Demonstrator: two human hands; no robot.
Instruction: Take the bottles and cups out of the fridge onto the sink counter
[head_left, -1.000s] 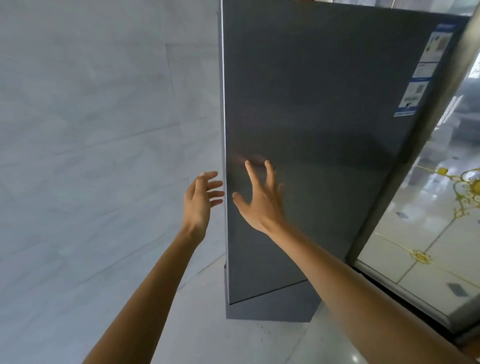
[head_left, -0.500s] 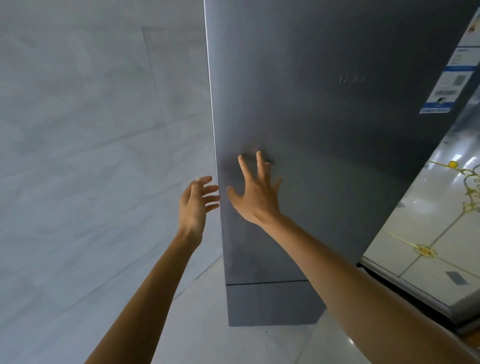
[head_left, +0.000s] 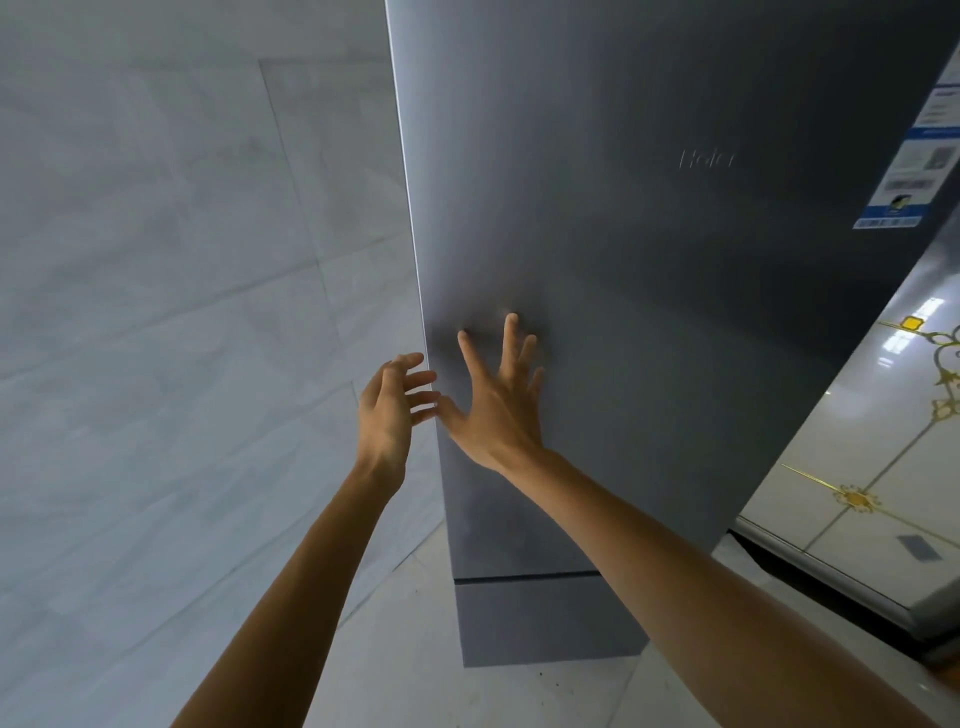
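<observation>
Beside the fridge's (head_left: 649, 291) edge hovers left hand (head_left: 387, 413), right hand (head_left: 501, 410) before it.

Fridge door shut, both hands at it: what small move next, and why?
Probably hook the left hand round the fridge door edge and pull: the door is shut, that hand is open beside the edge, the right hand merely spread at the front.

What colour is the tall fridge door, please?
The tall metal fridge door is dark brushed grey, seen in the head view.

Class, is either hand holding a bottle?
No, the left hand and right hand are both empty, fingers loose, at the fridge door.
</observation>
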